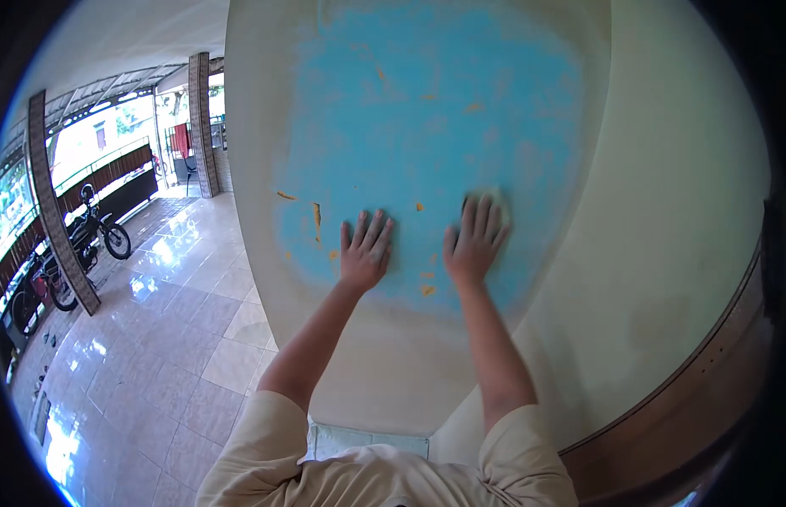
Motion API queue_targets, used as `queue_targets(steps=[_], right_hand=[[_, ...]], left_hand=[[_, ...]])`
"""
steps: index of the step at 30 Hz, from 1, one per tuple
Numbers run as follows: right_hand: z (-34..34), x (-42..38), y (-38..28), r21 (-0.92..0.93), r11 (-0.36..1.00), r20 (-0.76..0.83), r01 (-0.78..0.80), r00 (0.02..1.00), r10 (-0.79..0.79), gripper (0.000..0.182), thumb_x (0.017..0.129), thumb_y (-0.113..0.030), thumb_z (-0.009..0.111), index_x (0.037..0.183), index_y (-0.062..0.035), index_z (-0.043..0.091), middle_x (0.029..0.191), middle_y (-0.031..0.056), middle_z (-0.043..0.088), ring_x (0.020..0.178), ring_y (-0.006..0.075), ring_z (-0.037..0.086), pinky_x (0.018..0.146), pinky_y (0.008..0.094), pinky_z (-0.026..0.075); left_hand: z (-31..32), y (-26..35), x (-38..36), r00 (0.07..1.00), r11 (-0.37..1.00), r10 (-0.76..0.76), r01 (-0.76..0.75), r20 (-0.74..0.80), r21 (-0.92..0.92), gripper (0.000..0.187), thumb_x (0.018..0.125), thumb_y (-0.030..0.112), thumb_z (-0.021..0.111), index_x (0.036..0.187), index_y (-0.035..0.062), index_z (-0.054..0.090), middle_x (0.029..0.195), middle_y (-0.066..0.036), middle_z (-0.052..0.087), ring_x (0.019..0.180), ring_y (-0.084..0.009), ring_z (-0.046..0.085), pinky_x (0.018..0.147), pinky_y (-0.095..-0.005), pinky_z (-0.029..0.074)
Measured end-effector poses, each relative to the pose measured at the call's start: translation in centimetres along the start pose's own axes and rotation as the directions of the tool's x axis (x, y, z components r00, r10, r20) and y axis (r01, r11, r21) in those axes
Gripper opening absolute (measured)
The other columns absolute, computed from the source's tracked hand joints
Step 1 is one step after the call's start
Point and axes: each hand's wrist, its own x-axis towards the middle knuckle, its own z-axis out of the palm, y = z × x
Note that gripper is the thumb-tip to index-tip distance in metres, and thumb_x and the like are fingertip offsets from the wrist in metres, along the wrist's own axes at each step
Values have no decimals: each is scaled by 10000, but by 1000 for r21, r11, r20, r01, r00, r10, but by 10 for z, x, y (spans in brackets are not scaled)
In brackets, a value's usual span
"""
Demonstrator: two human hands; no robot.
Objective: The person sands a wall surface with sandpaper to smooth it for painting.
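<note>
Both of my arms reach up to a wall that bears a large light-blue patch with small orange-brown spots and scrapes in it. My left hand lies flat on the lower part of the blue, fingers spread a little and nothing in them. To its right, my right hand rests against the blue with fingers stretched upward and thumb apart. A pale area and a small dark edge show around its fingertips; I cannot tell whether a thin flat piece lies under them. An orange-brown chip mark sits left of my left hand.
Beige wall surrounds the blue, and a pale wall adjoins at right above a brown wooden surface. Shiny floor tiles stretch left to pillars and a parked motorcycle. A light-coloured tiled ledge is below me.
</note>
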Motion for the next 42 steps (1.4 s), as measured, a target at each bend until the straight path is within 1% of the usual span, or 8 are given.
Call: queue_targets(steps=[4,7,17,25,28,34,37,42], right_hand=[[22,-186,-8,65,998,231,-17,973,2,662,905,-419,549,1476,-103,439,1552,194,355,1447,412,288,1137,681,135],[19,-200,-15,57,997,275,-46,961,29,679,906,-421,550,1487,-95,418,1563,204,329,1454,419,267,1129,694,132],[-36,149,18,115,993,-123,-29,991,43,655,964,-432,478,1526,-118,355,1608,138,276,1484,361,231,1167,631,130],[20,-226,-4,75,997,302,1,953,-24,628,894,-405,551,1417,-63,489,1494,242,407,1412,454,324,1106,712,166],[10,-235,-9,106,989,504,-99,863,33,641,910,-388,517,1418,-2,451,1515,315,321,1435,513,238,1118,712,115],[-26,120,-9,11,985,-106,171,980,-169,630,942,-460,522,1511,-218,405,1596,72,323,1489,316,241,1162,634,133],[-61,276,-10,-53,989,-208,135,968,-143,630,966,-397,495,1532,-170,338,1613,91,270,1492,310,211,1186,579,140],[-56,305,-7,-31,993,-319,111,941,-115,629,952,-375,524,1518,-151,366,1602,106,288,1479,325,234,1180,585,154]], left_hand=[[26,14,-79,989,988,-120,127,82,-86,576,948,302,534,1495,156,424,1583,-114,338,1454,-390,291,1126,-683,163],[24,13,-83,984,982,-148,158,104,-101,593,958,352,507,1507,153,405,1590,-127,320,1463,-402,267,1125,-697,130],[-46,-53,116,993,994,-104,105,-52,18,625,966,386,481,1529,141,368,1619,-110,266,1498,-373,196,1156,-656,86],[-38,-55,85,989,992,-76,88,-127,89,604,952,424,503,1501,182,431,1596,-87,327,1469,-365,279,1139,-663,155],[-39,-57,89,986,991,-69,86,-152,104,611,951,449,488,1499,183,437,1596,-86,329,1466,-370,286,1137,-663,156],[-39,-54,83,989,988,-76,91,-124,123,634,952,435,459,1507,133,415,1590,-120,336,1475,-402,257,1143,-653,141],[-38,-58,85,988,990,-61,78,-139,116,614,953,468,469,1493,176,448,1588,-96,345,1465,-379,287,1135,-661,155],[-45,-61,86,994,995,-33,42,-106,90,656,952,433,479,1520,117,387,1605,-137,296,1485,-410,219,1143,-665,103]])
